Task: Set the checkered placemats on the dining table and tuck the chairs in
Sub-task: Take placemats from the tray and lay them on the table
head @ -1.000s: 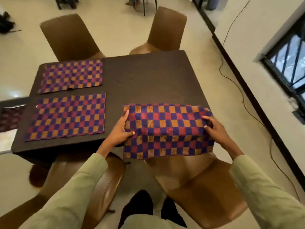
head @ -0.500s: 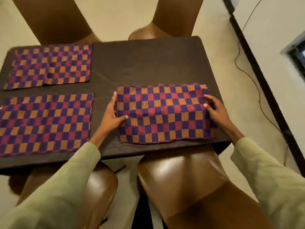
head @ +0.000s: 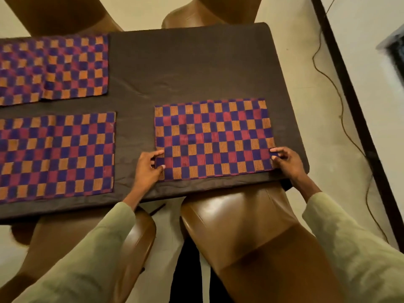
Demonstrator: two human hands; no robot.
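Observation:
Three checkered placemats in purple, red and orange lie on the dark dining table point(head: 185, 68). The near-right placemat point(head: 213, 138) lies flat close to the table's front edge. My left hand point(head: 148, 168) pinches its near-left corner and my right hand point(head: 286, 159) pinches its near-right corner. A second placemat point(head: 56, 155) lies at the near left and a third point(head: 52, 67) at the far left. A brown chair point(head: 251, 232) stands right below me, its back under the table edge. Another brown chair point(head: 87, 248) stands to its left.
Two more brown chairs stand at the far side, one at the left point(head: 65, 14) and one at the right point(head: 209, 12). A dark cable point(head: 341, 110) trails over the pale floor on the right, along a dark skirting board point(head: 349, 88) and a white wall.
The near-right placemat went from hanging over the table edge to lying flat on the table. Both my hands slid down its sides to its near corners. My view has moved closer to the table.

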